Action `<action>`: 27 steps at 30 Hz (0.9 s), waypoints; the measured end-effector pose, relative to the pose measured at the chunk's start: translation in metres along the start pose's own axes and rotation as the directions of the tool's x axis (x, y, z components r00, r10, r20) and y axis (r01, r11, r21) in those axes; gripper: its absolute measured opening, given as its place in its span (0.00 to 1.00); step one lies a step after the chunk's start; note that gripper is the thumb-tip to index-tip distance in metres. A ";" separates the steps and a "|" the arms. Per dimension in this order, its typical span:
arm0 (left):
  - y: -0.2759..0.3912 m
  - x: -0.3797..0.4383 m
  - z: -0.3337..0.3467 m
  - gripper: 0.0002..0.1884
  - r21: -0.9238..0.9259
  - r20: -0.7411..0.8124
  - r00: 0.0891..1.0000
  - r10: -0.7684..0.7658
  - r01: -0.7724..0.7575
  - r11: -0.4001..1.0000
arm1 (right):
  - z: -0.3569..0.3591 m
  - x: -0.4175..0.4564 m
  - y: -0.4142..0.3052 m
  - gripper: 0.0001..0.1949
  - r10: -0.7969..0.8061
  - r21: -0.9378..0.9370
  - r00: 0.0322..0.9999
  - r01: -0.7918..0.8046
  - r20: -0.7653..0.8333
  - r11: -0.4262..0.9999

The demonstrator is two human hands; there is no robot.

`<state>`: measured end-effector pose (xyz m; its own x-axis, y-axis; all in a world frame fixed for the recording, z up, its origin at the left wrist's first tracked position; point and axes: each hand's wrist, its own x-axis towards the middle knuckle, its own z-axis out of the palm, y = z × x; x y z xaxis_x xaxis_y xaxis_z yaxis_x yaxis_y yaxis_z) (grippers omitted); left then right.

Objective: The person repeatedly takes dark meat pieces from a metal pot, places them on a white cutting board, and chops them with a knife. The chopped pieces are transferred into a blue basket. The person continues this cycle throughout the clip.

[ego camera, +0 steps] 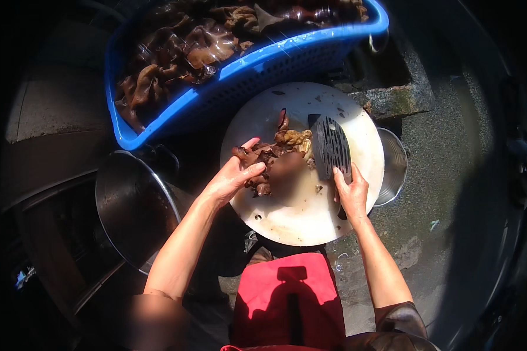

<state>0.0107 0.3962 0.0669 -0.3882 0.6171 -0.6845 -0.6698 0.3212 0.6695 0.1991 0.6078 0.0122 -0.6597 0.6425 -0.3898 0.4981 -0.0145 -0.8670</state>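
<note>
In front of me is a round white cutting board (298,223), its surface dotted with dark scraps. My left hand (235,175) grips the left side of a pile of dark brown, rubbery pieces (263,153) that look like wood ear mushrooms. A yellowish-brown, wrinkled piece (295,137) lies at the pile's far side. A blurred patch hides part of the pile. In my right hand (352,193) is a cleaver (331,147) with a wide dark, streaked blade. The blade stands just right of the pile; its handle is mostly covered by my fingers.
A blue plastic basket (246,66) heaped with similar brown pieces (211,44) stands beyond the board. To the left is a large metal pot (127,206); a metal container (391,166) shows under the board's right edge. A stone block (395,101) lies at the far right on wet concrete (434,162).
</note>
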 end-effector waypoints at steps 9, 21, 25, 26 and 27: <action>-0.034 -0.003 0.036 0.33 0.957 -0.233 0.720 0.654 0.051 0.286 | -0.006 -0.013 0.020 0.10 0.055 0.084 0.998 -0.053 -0.030 0.995; -0.047 0.054 0.075 0.24 0.980 0.157 0.704 0.693 -0.200 -0.019 | -0.030 -0.030 -0.018 0.09 -0.188 -0.296 0.982 0.170 -0.031 0.940; -0.050 0.056 0.070 0.21 0.973 0.174 0.670 0.721 -0.231 -0.019 | -0.029 -0.036 -0.040 0.10 -0.196 -0.429 0.976 0.218 0.095 0.876; -0.049 0.058 0.069 0.21 0.971 0.177 0.664 0.727 -0.238 -0.020 | -0.023 -0.038 -0.040 0.10 -0.195 -0.482 0.973 0.229 0.121 0.846; -0.049 0.059 0.068 0.20 0.969 0.180 0.658 0.731 -0.245 -0.018 | -0.017 -0.039 -0.037 0.10 -0.189 -0.534 0.971 0.239 0.147 0.811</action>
<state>0.0637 0.4658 0.0138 -0.6312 0.7703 0.0911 0.7209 0.5392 0.4354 0.2157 0.5962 0.0647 -0.8174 0.5139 -0.2603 0.5470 0.5507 -0.6305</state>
